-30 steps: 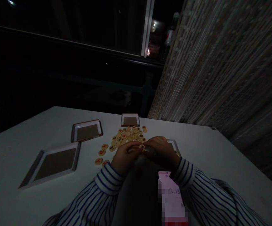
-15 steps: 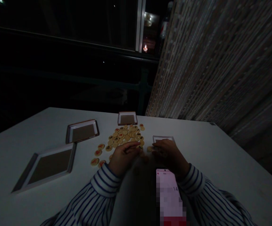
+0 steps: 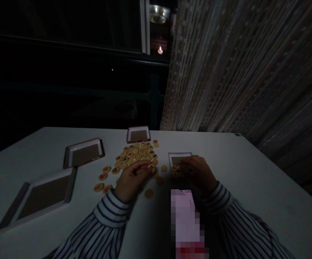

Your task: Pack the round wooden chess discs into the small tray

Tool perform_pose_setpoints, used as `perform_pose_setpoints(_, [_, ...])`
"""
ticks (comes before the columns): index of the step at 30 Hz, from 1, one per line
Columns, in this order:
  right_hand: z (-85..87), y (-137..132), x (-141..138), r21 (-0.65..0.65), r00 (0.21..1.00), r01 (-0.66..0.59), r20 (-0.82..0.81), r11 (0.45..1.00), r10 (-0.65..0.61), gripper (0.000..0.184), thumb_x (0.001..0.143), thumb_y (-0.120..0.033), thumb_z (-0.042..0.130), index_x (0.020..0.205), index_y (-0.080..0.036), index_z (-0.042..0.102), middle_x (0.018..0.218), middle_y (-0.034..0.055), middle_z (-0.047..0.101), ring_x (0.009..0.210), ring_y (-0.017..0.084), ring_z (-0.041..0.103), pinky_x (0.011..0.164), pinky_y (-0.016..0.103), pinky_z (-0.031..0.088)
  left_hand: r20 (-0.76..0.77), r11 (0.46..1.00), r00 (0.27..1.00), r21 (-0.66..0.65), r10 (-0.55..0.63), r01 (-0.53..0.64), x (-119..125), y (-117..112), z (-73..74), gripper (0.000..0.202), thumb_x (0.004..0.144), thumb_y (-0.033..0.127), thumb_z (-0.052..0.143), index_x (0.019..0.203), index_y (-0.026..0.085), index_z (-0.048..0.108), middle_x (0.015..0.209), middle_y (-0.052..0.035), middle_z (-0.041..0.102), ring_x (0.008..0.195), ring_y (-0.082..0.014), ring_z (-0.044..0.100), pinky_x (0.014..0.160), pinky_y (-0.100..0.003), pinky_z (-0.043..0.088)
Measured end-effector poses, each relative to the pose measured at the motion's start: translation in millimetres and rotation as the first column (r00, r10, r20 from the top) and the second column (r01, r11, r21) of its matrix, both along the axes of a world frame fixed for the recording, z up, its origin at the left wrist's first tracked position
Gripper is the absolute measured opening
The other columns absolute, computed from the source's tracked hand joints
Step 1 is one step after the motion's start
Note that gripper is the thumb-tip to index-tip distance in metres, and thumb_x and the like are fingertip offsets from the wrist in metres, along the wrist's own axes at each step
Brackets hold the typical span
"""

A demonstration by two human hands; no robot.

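My left hand (image 3: 133,180) is closed in a pinch on a round wooden xiangqi piece (image 3: 152,168) with a dark character. Just left of that hand, a heap of xiangqi pieces (image 3: 138,152) with red and dark characters covers the table. My right hand (image 3: 198,173) bends its fingers over the near end of a small shallow tray (image 3: 180,154); what they hold, if anything, is hidden. Beside those fingertips lie a few pieces (image 3: 174,168). Between my hands, single pieces rest on the table, one (image 3: 164,168) near the tray and one (image 3: 148,193) closer to me.
Three more shallow trays stand on the white table (image 3: 253,187): a large one (image 3: 44,194) at left, a medium one (image 3: 86,154) behind it, a small one (image 3: 138,135) at the back. A lit phone (image 3: 185,216) lies in front of me. A bead curtain (image 3: 212,72) hangs behind.
My right hand has moved over the small tray, and pieces now show by its fingertips. A piece near that hand earlier appears loose on the table. The whole view has shifted slightly.
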State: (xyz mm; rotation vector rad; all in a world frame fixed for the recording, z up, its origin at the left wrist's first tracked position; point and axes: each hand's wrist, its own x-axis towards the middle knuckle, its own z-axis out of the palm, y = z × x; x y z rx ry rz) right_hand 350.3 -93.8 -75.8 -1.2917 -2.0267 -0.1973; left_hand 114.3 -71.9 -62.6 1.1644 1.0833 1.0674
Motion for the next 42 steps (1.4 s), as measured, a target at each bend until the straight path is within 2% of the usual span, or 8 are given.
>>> perform_pose_setpoints(6, [1.7,1,6,0.043,1.0,0.023,-0.012,0.999,-0.022,0.019,0.082,-0.03,0.05,0.091,-0.018,0.06,0.085,0.0061,0.065,0.081,0.018,0.057,0.074,0.034,0.04,0.043,0.999,0.999,-0.028,0.02,-0.019,12,-3,8.0,0.033,0.055,0.029,0.075,0.082,0.015,0.063,0.071,-0.0015,0.067,0.067,-0.011,0.061,0.066,-0.021,0.048])
perform_pose_setpoints(11, [5.2,1,11,0.064,0.997,0.042,-0.06,0.997,-0.038,0.015,0.081,-0.026,0.05,0.088,-0.018,0.061,0.083,0.0059,0.066,0.08,0.018,0.057,0.074,0.034,0.04,0.013,1.0,1.0,0.006,0.0,0.0,27,-6,15.6,0.032,0.056,0.03,0.073,0.081,0.014,0.062,0.068,-0.0025,0.067,0.064,-0.0121,0.061,0.06,-0.022,0.047])
perform_pose_setpoints(18, [7.3,3,19,0.076,0.988,0.097,-0.125,0.992,-0.087,0.015,0.082,-0.022,0.047,0.087,-0.018,0.061,0.082,0.0054,0.066,0.08,0.018,0.057,0.073,0.034,0.041,0.034,1.0,0.999,0.003,-0.027,0.027,48,3,12.6,0.035,0.053,0.033,0.074,0.08,0.014,0.062,0.063,-0.002,0.065,0.056,-0.0128,0.059,0.052,-0.024,0.048])
perform_pose_setpoints(25, [6.8,5,24,0.064,0.987,0.115,-0.121,0.991,-0.106,0.016,0.083,-0.021,0.046,0.086,-0.018,0.062,0.082,0.0056,0.065,0.08,0.018,0.057,0.073,0.034,0.041,0.069,1.0,0.997,-0.006,-0.023,0.024,69,6,10.5,0.033,0.054,0.031,0.073,0.08,0.013,0.067,0.066,-0.0025,0.067,0.063,-0.012,0.06,0.062,-0.023,0.047])
perform_pose_setpoints(31, [4.4,7,25,0.059,0.99,0.098,-0.104,0.993,-0.092,0.016,0.083,-0.022,0.047,0.086,-0.017,0.062,0.081,0.0057,0.066,0.079,0.018,0.057,0.073,0.034,0.041,0.108,0.999,0.993,-0.019,-0.04,0.042,81,9,7.1,0.03,0.058,0.029,0.07,0.084,0.014,0.069,0.082,-0.004,0.069,0.072,-0.0135,0.061,0.072,-0.026,0.048])
perform_pose_setpoints(35, [3.7,7,22,0.049,0.996,0.042,-0.079,0.998,-0.038,0.016,0.083,-0.024,0.048,0.088,-0.018,0.062,0.084,0.0055,0.066,0.081,0.017,0.057,0.074,0.033,0.04,0.098,0.994,0.992,-0.065,-0.08,0.087,87,9,4.1,0.026,0.06,0.026,0.067,0.084,0.016,0.069,0.078,-0.0024,0.069,0.069,-0.0135,0.061,0.07,-0.026,0.049])
perform_pose_setpoints(40, [0.8,8,22,0.006,1.0,-0.025,-0.01,1.0,0.026,0.021,0.083,-0.032,0.05,0.097,-0.02,0.061,0.091,0.0049,0.066,0.085,0.017,0.057,0.077,0.033,0.039,0.092,0.989,0.985,-0.01,-0.148,0.149,95,10,-3.0,0.028,0.064,0.031,0.064,0.088,0.016,0.068,0.083,-0.0045,0.069,0.075,-0.016,0.062,0.068,-0.026,0.049])
perform_pose_setpoints(42, [-0.7,9,23,-0.028,0.999,-0.039,0.016,0.999,0.04,0.024,0.082,-0.034,0.05,0.1,-0.022,0.06,0.093,0.0045,0.065,0.087,0.017,0.057,0.078,0.033,0.039,0.088,0.991,0.987,0.003,-0.137,0.137,98,10,-3.4,0.029,0.064,0.03,0.064,0.089,0.015,0.068,0.085,-0.0055,0.069,0.075,-0.0165,0.062,0.068,-0.026,0.049])
